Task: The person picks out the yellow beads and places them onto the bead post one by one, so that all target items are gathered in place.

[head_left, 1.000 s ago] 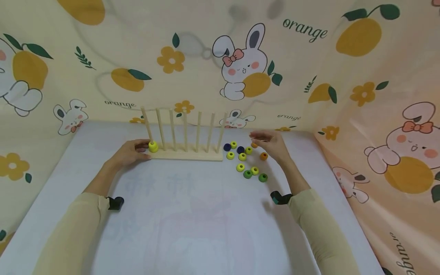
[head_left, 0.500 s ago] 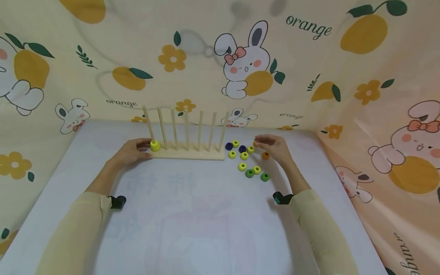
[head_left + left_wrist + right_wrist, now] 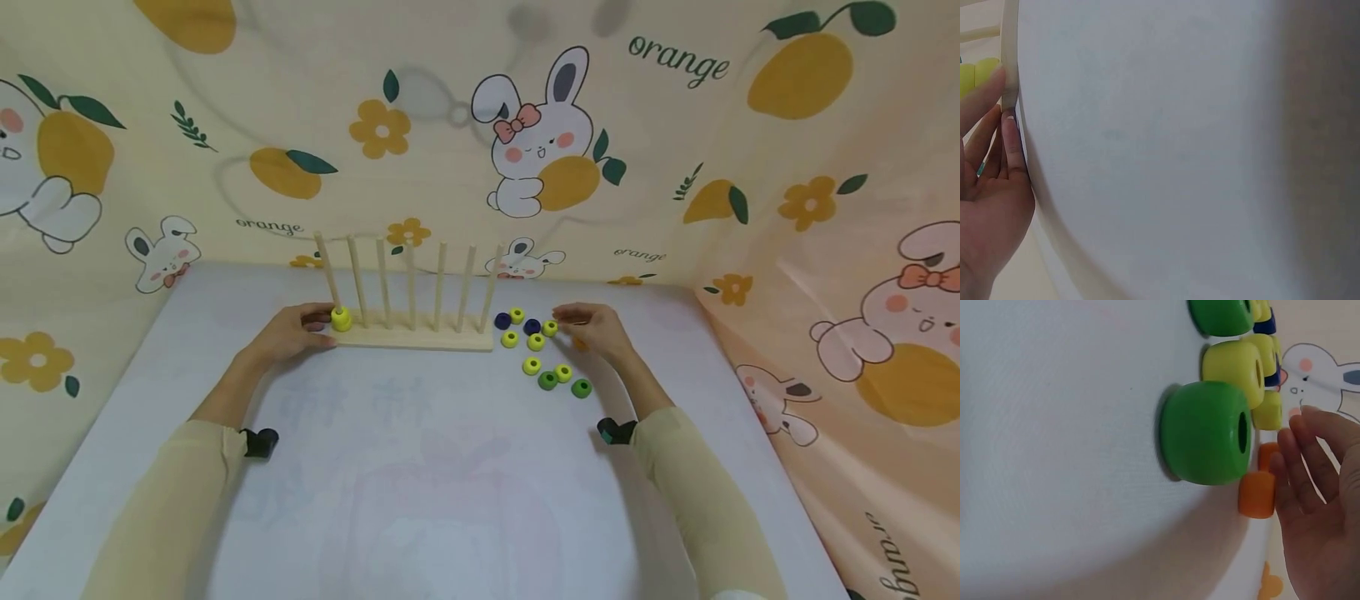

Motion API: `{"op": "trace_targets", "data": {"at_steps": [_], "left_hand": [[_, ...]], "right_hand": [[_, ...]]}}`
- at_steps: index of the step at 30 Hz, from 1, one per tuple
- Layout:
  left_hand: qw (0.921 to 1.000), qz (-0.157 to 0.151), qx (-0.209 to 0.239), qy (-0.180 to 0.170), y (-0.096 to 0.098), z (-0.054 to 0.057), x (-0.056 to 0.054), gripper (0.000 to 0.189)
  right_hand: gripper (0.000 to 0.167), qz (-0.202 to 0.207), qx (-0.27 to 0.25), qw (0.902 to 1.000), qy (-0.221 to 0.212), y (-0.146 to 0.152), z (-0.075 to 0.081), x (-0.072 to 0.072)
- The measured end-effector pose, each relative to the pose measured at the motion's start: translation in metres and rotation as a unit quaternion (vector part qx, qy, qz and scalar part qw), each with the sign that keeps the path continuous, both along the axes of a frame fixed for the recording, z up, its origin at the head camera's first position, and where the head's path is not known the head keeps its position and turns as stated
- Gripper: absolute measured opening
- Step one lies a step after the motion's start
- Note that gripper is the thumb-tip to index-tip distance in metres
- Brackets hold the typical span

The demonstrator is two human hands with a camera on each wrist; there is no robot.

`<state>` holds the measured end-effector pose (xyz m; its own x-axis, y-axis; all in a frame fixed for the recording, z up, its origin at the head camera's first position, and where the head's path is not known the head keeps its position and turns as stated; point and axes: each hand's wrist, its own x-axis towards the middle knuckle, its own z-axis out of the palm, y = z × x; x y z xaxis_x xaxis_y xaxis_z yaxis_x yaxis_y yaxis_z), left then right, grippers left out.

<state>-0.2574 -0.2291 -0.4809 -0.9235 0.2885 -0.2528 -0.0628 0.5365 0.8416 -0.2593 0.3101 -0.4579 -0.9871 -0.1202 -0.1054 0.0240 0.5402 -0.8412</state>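
Observation:
My left hand [image 3: 288,337] holds the left end of a pale wooden peg rack [image 3: 412,339], with thumb and fingers at the base. Two yellow beads [image 3: 341,319] are stacked on its leftmost peg, close to my fingers; these beads [image 3: 977,75] also show in the left wrist view. Over to the right, my right hand [image 3: 596,331] hovers beside the loose beads, fingers fairly straight, with no bead seen in its grasp. An orange bead [image 3: 1257,495] and a second orange bead [image 3: 1267,455] lie by its fingers. In the head view the hand mostly covers them.
Right of the rack lie several loose yellow beads [image 3: 536,342], two dark blue beads [image 3: 502,321] and two green beads [image 3: 581,388]. They rest on a white tabletop [image 3: 420,483]. A printed cloth [image 3: 420,100] hangs behind the table and along its sides.
My right hand has come down and slightly nearer, and its fingers now cover more of the orange beads. My left hand stays on the rack. The head view has shifted slightly.

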Motion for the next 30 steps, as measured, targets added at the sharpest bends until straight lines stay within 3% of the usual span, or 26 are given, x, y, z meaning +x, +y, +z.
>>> {"op": "trace_targets", "data": {"at_steps": [6,15,30], "left_hand": [[1.0000,0.000,0.000,-0.003,0.002,0.000,0.001,0.076],[1.0000,0.001,0.004,-0.005,0.002,0.001,0.002,0.076],[0.9999,-0.003,0.015,-0.001,-0.001,-0.001,-0.001,0.077]], "right_hand": [[0.032,-0.011,0.038,0.9983,-0.043,0.000,-0.004,-0.004],[0.037,-0.014,0.081,0.9947,-0.061,0.001,-0.011,-0.004],[0.032,-0.048,0.091,0.9946,0.000,-0.010,-0.021,-0.001]]}}
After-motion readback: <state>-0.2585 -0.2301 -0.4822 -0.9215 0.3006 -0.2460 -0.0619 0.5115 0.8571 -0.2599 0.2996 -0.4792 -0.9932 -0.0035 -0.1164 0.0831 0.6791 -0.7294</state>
